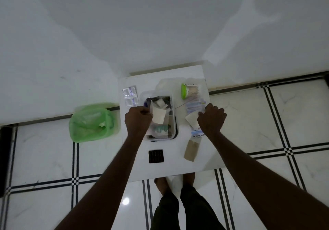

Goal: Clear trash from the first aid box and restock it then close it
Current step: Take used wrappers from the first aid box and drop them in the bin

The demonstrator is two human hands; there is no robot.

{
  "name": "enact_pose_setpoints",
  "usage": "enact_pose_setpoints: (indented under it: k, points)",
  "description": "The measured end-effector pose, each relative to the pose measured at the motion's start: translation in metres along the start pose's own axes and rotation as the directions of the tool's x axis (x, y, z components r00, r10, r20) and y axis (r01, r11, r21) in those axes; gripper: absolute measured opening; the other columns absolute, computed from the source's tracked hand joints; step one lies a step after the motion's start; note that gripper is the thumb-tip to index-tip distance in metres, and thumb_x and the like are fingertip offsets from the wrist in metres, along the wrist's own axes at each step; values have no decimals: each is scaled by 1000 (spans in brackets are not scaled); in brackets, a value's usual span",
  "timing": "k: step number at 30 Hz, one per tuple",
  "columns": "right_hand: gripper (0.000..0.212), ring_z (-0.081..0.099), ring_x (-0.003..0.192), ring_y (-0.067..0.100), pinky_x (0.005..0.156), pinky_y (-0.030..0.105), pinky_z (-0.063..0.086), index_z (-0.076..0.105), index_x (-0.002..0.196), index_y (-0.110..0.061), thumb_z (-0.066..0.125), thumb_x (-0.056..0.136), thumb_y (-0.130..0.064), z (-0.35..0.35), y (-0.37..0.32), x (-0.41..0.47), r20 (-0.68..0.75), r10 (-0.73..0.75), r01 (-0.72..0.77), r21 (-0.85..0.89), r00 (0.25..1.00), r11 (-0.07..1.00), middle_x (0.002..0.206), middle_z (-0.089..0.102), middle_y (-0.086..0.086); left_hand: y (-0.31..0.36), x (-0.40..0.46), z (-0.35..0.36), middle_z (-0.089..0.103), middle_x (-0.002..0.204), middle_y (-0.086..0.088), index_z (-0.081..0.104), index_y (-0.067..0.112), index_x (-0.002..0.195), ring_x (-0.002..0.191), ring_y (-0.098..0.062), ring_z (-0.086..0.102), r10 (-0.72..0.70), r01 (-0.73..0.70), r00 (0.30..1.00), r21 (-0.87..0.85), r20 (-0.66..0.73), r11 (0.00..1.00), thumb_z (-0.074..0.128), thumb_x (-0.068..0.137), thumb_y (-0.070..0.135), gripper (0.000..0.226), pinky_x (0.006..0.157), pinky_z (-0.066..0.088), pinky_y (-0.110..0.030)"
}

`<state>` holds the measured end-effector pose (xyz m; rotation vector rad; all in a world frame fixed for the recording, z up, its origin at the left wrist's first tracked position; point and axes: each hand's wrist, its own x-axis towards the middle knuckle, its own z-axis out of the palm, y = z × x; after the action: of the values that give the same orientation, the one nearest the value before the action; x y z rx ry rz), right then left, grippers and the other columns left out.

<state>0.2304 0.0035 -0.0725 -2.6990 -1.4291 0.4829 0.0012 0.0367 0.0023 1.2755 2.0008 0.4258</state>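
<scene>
The clear plastic first aid box (pixel 173 133) stands open in the middle of a small white table (pixel 170 169), filled with crumpled papers and wrappers. My left hand (pixel 138 121) is at the box's left rim, fingers closed on a pale paper wrapper (pixel 159 116) that sticks up out of it. My right hand (pixel 211 118) rests to the right of the box on a pile of bandage packets (pixel 195 108), fingers curled on them. The box's clear lid (pixel 164 84) lies behind it.
A green bin with a green liner (pixel 92 123) stands on the floor left of the table. On the table lie gauze packets (pixel 130 95) at back left, a green-lidded cotton swab tub (pixel 189 91), a dark pill strip (pixel 156 156) and a brown packet (pixel 191 150).
</scene>
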Motion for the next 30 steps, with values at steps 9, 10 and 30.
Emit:
enact_pose_setpoints:
  k: [9, 10, 30]
  points:
    - [9, 64, 72, 37, 70, 38, 41, 62, 77, -6, 61, 78, -16, -42, -9, 2, -101, -113, 120, 68, 988, 990, 74, 68, 13, 2, -1, -21, 78, 73, -2, 76, 21, 80, 74, -25, 76, -74, 79, 997, -185, 35, 980, 74, 70, 22, 10, 80, 62, -48]
    - [11, 64, 70, 35, 72, 39, 44, 61, 77, -7, 60, 80, -18, -54, -13, -1, -130, -122, 134, 82, 984, 988, 73, 67, 12, 3, -2, -25, 77, 74, -4, 76, 20, 81, 74, -27, 76, -73, 78, 997, -224, 32, 971, 74, 70, 22, 11, 79, 62, -49]
    - [13, 63, 80, 42, 67, 38, 48, 57, 85, -8, 60, 87, -21, 0, -299, -138, 20, -534, 519, 207, 845, 830, 82, 67, 17, -188, 61, -201, 71, 70, -10, 72, 8, 82, 60, -27, 70, -354, 207, 925, -600, -137, 772, 70, 83, -1, 9, 76, 63, -51]
